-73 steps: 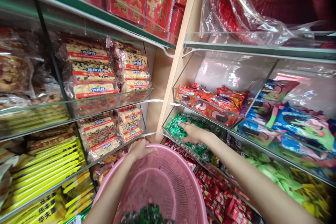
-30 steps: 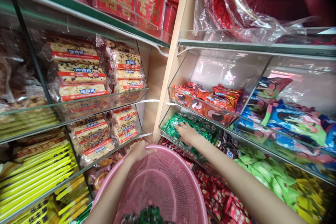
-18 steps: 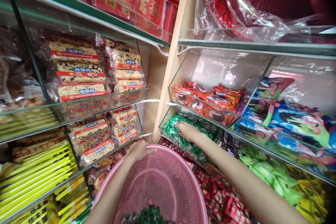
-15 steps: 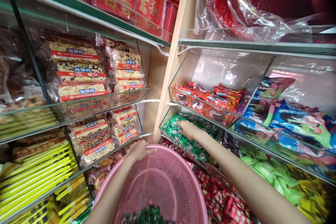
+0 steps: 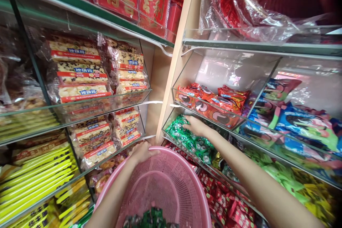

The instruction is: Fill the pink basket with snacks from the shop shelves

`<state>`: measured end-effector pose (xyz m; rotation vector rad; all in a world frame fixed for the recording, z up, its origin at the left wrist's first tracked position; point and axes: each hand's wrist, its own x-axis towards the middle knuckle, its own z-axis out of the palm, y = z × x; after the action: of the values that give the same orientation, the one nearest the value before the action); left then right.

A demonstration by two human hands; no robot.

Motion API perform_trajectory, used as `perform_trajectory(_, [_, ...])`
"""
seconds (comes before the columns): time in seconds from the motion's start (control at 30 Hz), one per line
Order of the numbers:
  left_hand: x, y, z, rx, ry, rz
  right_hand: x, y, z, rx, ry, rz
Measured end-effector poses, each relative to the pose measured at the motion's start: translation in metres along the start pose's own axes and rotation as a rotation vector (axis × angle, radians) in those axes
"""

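My left hand (image 5: 144, 152) is closed on the upper rim of a pink mesh basket (image 5: 205, 199), thumb inside the rim. At the basket's bottom lie green-wrapped candies (image 5: 153, 218). My right hand (image 5: 196, 126) reaches into a glass shelf compartment, its fingers apart and resting on a pile of green candies (image 5: 184, 133). Nothing shows clearly in its grasp; part of the fingers lies against the candies.
Right of the wooden post (image 5: 171, 71), red snack packs (image 5: 213, 101) sit just above my right hand behind a glass edge. Blue packs (image 5: 301, 121) lie further right. Wrapped white bars (image 5: 82, 92) fill the left shelves.
My right hand has shifted slightly right and up over the green candies, and its forearm moved a little. My left hand and the basket stay in place.
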<state>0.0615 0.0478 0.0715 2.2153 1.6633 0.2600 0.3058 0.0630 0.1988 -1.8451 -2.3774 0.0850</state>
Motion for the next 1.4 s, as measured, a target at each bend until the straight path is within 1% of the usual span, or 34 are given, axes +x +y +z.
perform_trajectory(0.13, [0.003,0.001,0.001,0.010,0.000,0.004,-0.015,-0.025,-0.013,0.013,0.023,-0.083])
perform_trajectory(0.23, [0.005,0.002,0.003,0.021,-0.002,0.009,-0.037,-0.053,-0.020,0.045,0.027,-0.174])
perform_trajectory(0.3, [0.006,0.003,0.003,0.029,-0.004,0.010,-0.057,-0.073,-0.018,0.121,0.016,-0.270])
perform_trajectory(0.33, [0.007,0.003,0.003,0.033,-0.006,0.009,-0.068,-0.082,-0.014,0.181,-0.003,-0.318])
perform_trajectory(0.4, [0.007,0.004,0.003,0.041,-0.012,0.006,-0.088,-0.096,0.002,0.323,-0.066,-0.395])
perform_trajectory(0.47, [0.006,0.004,0.003,0.044,-0.017,0.002,-0.105,-0.104,0.027,0.466,-0.149,-0.410])
perform_trajectory(0.53, [0.005,0.004,0.002,0.042,-0.019,0.002,-0.118,-0.108,0.059,0.592,-0.199,-0.388])
perform_trajectory(0.6, [0.004,0.004,0.002,0.037,-0.020,0.003,-0.128,-0.110,0.092,0.708,-0.213,-0.358])
perform_trajectory(0.67, [0.003,0.004,0.002,0.034,-0.022,0.001,-0.137,-0.113,0.123,0.791,-0.232,-0.279])
perform_trajectory(0.73, [0.003,0.004,0.002,0.032,-0.025,0.000,-0.146,-0.118,0.146,0.837,-0.260,-0.205])
perform_trajectory(0.77, [0.003,0.005,0.002,0.031,-0.026,0.002,-0.151,-0.121,0.154,0.853,-0.280,-0.185])
perform_trajectory(0.8, [0.003,0.005,0.002,0.031,-0.026,0.005,-0.155,-0.124,0.160,0.865,-0.305,-0.172])
perform_trajectory(0.87, [0.003,0.006,0.001,0.032,-0.022,0.011,-0.162,-0.128,0.166,0.875,-0.346,-0.164])
perform_trajectory(0.97, [0.002,0.007,0.001,0.033,-0.017,0.011,-0.169,-0.131,0.165,0.853,-0.364,-0.167])
perform_trajectory(1.07, [0.002,0.006,0.000,0.034,-0.016,0.007,-0.172,-0.133,0.165,0.799,-0.382,-0.192])
perform_trajectory(1.2, [0.001,0.005,-0.001,0.037,-0.016,0.007,-0.173,-0.136,0.176,0.711,-0.415,-0.253])
perform_trajectory(1.4, [0.002,0.005,0.000,0.044,-0.014,0.003,-0.174,-0.136,0.187,0.706,-0.383,-0.287])
